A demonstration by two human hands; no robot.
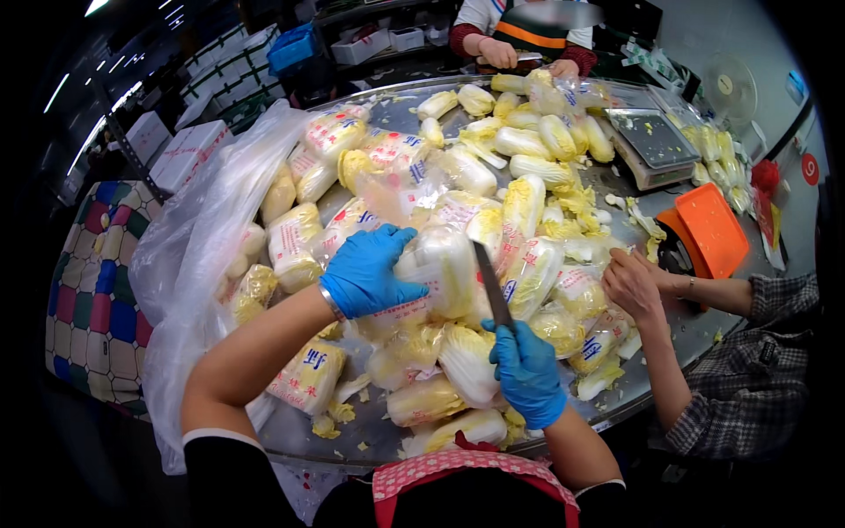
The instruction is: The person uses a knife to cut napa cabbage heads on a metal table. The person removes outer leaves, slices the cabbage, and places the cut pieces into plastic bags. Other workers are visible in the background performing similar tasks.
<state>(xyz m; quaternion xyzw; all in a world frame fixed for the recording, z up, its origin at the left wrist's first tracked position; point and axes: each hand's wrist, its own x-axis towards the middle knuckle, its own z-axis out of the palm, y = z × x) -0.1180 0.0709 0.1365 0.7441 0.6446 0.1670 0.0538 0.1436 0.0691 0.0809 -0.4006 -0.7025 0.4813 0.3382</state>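
My left hand (371, 270), in a blue glove, rests with thumb and fingers spread at the left side of a bagged napa cabbage (443, 272) in clear plastic; whether it grips the bag I cannot tell. A knife (491, 284) is held in my right hand (526, 373), also blue-gloved, its dark blade pointing up and away beside that bag. Around both hands lies a heap of small napa cabbages, some loose like the one (467, 366) below the knife, others in printed clear bags, such as the pack (310, 376) at the lower left.
A co-worker's bare hands (634, 280) are close on the right, by an orange plastic container (713, 231). Another person's hands (498, 54) are across the metal table (317, 452). A weighing scale (652, 142) stands at the back right; a large plastic sheet (191, 264) drapes over the left edge.
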